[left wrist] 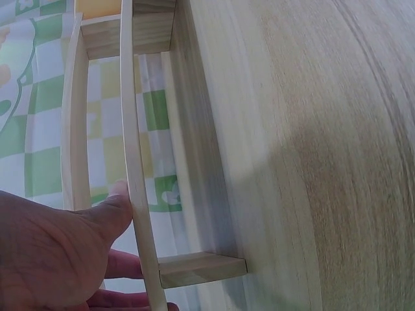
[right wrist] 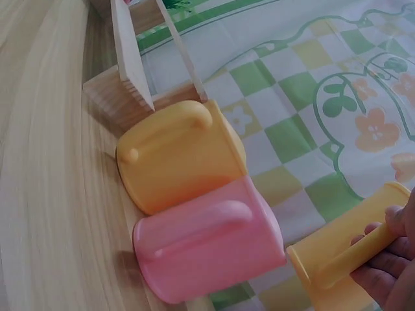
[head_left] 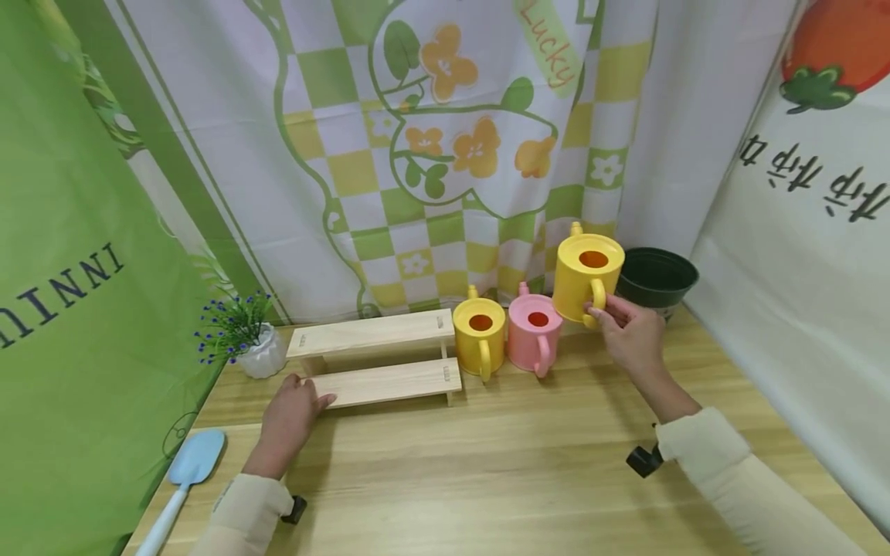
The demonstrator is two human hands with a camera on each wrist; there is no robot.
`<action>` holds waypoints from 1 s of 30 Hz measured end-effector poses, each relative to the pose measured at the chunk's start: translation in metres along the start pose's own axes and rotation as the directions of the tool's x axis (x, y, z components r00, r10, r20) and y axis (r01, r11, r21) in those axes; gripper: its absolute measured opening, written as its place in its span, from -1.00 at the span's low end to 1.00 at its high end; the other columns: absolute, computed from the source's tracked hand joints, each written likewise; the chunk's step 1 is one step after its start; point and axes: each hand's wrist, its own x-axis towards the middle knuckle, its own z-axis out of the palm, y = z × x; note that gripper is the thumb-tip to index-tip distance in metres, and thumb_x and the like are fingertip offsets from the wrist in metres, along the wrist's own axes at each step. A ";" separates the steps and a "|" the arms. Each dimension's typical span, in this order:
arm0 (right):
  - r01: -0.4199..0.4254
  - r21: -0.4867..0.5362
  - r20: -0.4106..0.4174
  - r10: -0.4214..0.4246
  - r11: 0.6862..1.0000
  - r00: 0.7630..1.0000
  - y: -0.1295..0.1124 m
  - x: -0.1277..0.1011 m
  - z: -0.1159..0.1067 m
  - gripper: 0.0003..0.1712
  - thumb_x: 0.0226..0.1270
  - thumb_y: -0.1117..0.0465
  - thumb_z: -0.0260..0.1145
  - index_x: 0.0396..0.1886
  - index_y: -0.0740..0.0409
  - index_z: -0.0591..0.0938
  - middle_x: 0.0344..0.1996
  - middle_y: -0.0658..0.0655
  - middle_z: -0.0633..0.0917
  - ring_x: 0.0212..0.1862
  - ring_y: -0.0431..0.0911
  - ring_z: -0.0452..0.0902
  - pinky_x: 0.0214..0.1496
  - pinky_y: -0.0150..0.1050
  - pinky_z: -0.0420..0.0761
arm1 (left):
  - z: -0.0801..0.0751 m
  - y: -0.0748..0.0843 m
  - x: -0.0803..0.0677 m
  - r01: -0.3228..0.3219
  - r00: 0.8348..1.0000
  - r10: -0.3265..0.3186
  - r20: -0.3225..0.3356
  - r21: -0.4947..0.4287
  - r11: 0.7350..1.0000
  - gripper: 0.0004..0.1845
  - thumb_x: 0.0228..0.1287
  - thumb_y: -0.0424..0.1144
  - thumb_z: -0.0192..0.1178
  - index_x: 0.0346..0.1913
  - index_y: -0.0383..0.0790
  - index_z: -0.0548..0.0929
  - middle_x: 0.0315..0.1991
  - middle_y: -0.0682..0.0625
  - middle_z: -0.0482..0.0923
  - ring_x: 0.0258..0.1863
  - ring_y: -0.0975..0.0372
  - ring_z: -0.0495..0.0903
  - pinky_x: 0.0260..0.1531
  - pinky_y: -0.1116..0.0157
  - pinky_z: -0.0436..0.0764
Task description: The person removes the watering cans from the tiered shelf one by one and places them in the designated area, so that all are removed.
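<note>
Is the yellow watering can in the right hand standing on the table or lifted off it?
Lifted. The right hand holds the yellow watering can by its handle, upright, higher than the pink can standing on the table.

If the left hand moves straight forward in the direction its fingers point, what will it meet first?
The left hand already touches the lower board of the wooden step shelf with its fingertips, so it would push on that board at once. Behind it, probably, comes the upper board.
</note>
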 end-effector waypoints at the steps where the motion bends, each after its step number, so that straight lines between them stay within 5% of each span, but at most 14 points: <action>1: -0.004 0.001 0.003 0.004 1.000 1.000 0.002 -0.001 -0.001 -0.61 0.17 0.17 0.32 -0.06 0.32 0.62 -0.25 0.26 0.69 -0.31 -0.59 0.46 -0.35 -0.69 0.45 | 0.000 0.000 0.000 0.001 1.000 -0.001 0.000 -0.001 1.000 -0.59 0.10 -0.06 0.28 -0.55 -0.37 0.45 -0.49 -0.22 0.40 -0.50 -0.01 0.42 -0.64 0.08 0.50; 10: -0.015 0.047 0.012 0.015 0.999 1.000 0.011 -0.003 -0.010 -0.62 0.20 0.20 0.30 -0.04 0.35 0.60 -0.24 0.27 0.69 -0.32 -0.58 0.49 -0.33 -0.65 0.49 | 0.002 -0.001 0.001 -0.008 1.000 0.008 -0.011 0.008 1.000 -0.58 0.11 -0.05 0.27 -0.52 -0.40 0.48 -0.48 -0.23 0.41 -0.51 0.02 0.42 -0.59 0.09 0.53; 30: -0.150 -0.057 0.067 0.154 0.987 0.986 0.057 -0.024 0.005 -0.59 0.22 0.14 0.28 -0.01 0.32 0.59 -0.21 0.24 0.68 -0.34 -0.62 0.41 -0.37 -0.69 0.45 | 0.003 -0.002 0.000 -0.015 1.000 0.015 -0.003 0.016 1.000 -0.58 0.11 -0.05 0.28 -0.53 -0.40 0.48 -0.50 -0.22 0.40 -0.52 0.02 0.42 -0.61 0.10 0.52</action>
